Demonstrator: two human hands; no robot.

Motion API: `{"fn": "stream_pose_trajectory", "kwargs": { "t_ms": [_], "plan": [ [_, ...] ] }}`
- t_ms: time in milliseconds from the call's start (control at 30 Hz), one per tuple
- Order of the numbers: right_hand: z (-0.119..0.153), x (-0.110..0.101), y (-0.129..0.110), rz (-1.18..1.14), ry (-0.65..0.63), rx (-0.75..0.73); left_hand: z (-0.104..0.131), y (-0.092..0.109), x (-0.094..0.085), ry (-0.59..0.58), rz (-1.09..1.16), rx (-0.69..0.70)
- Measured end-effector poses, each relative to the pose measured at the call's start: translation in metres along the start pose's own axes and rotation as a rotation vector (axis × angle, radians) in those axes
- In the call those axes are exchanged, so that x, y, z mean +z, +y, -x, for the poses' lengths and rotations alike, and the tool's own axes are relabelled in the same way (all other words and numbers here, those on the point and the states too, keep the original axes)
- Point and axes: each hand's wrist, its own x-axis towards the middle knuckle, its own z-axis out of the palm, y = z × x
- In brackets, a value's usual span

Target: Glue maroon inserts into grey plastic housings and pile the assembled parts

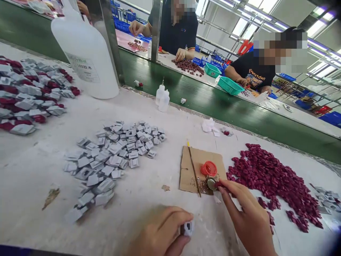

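My left hand (162,231) sits low in the middle, pinching a small grey plastic housing (188,227) between thumb and fingers. My right hand (246,213) reaches to the cardboard square (190,170) and holds a small dark red piece (218,184) at its fingertips, touching it to a round glue dish (211,183). An orange cap (208,168) and a thin stick (194,170) lie on the cardboard. A heap of dark red pieces (271,177) spreads to the right of my hand. Loose grey housings (112,160) are piled to the left.
A big white plastic jug (85,53) stands at the back left beside assembled grey-and-red parts (29,92). Two small white squeeze bottles (162,97) stand by the green conveyor belt (213,103). Two other people work across the belt near green baskets (229,85).
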Motion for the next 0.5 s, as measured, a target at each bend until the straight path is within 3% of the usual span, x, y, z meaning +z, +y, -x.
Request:
{"fn": "stream_pose_trajectory", "kwargs": {
  "t_ms": [300,500],
  "plan": [
    [0.002,0.008,0.002,0.0,-0.033,0.015,-0.004,0.002,0.008,0.059,-0.028,-0.053],
    [0.018,-0.007,-0.022,-0.129,0.007,0.335,-0.014,0.008,0.014,0.013,-0.077,-0.095]
  ]
}}
